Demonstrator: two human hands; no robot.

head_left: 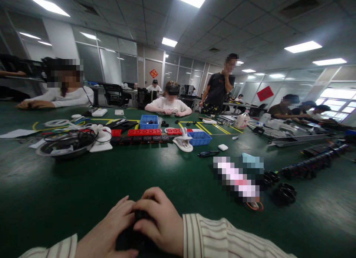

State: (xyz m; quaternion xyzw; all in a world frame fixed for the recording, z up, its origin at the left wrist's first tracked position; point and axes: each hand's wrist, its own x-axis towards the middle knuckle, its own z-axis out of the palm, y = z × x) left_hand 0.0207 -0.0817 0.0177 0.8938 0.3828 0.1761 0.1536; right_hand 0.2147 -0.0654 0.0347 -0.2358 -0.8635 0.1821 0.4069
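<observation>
At the near edge of the green table, a black object [128, 238] sits between my two hands, mostly covered, so its kind does not show. My left hand [109, 224] wraps its left side, the thumb low near the bottom of the view. Over its top and right side curls my right hand [161, 215], fingers bent and thumb pressed against it. The fingertips of both hands meet near the top of the object.
Ahead stand red and black power strips [144, 133], blue bins [199, 138], a white clip [183, 141] and a metal bowl [62, 154] of cables. To the right lie a blurred pink item [236, 178] and black rings [285, 194]. Several people work beyond.
</observation>
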